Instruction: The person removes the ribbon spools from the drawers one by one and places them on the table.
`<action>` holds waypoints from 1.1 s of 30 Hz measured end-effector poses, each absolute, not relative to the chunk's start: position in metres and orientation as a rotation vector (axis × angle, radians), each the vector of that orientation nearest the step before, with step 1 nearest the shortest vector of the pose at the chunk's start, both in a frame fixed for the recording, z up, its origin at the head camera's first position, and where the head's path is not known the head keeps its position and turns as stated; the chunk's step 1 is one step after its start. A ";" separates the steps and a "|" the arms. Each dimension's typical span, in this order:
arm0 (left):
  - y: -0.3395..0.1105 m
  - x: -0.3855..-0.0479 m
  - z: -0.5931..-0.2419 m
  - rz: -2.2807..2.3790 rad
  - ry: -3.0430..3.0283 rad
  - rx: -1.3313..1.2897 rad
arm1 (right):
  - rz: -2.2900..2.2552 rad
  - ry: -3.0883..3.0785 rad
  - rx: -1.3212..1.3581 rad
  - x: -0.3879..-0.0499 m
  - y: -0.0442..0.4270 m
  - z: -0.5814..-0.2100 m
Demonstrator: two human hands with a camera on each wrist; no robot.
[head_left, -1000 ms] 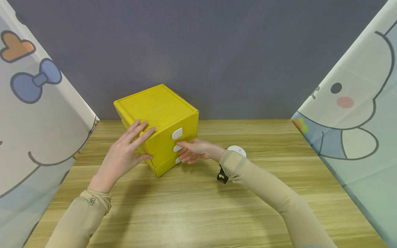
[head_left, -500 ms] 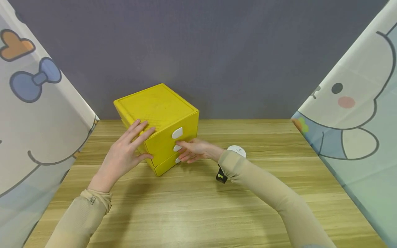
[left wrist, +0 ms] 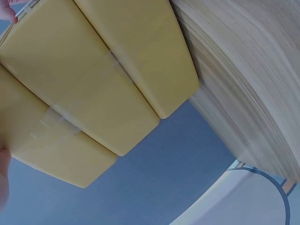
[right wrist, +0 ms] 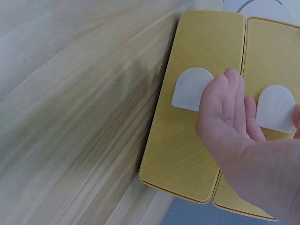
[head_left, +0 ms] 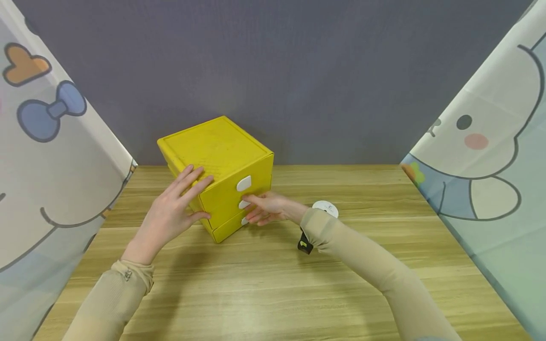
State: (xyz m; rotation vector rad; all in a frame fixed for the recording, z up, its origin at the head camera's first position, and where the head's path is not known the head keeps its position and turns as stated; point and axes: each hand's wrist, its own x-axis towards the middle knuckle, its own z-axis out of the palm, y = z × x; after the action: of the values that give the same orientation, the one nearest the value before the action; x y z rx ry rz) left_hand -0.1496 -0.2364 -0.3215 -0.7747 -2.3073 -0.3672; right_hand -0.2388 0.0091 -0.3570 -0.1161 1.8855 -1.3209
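Note:
A yellow box with several stacked drawers [head_left: 219,149] stands toward the back left of the table. White rounded handles mark its front. My left hand [head_left: 170,208] rests its spread fingers on the top near the front left edge, thumb lower down against the side. At the front, my right hand [head_left: 270,206] pinches the middle drawer's white handle [right wrist: 275,108] between thumb and index finger. Its other fingers lie beside the bottom drawer's handle [right wrist: 191,89]. The drawers are closed in the right wrist view. Part of the middle handle is hidden in the head view.
A white disc [head_left: 326,207] with small print shows just behind the right cuff. Below that cuff is a small black device [head_left: 304,245]. A grey wall [head_left: 341,80] rises behind the wooden table [head_left: 264,289], with cartoon-printed sheets on both sides.

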 end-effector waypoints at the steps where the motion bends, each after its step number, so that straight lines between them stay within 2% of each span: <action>1: -0.236 -0.150 -0.321 -0.368 -2.308 -0.775 | -1.323 1.883 -0.118 -0.239 0.009 -0.357; 33: -0.237 -0.150 -0.324 -0.353 -2.296 -0.776 | -1.314 1.907 -0.152 -0.218 0.032 -0.363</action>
State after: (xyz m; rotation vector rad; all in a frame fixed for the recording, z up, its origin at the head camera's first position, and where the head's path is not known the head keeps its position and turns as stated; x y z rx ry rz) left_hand -0.1496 -0.2366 -0.3236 -0.7760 -2.2964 -0.3528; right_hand -0.2181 0.0324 -0.3628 -0.1523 1.9069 -1.3144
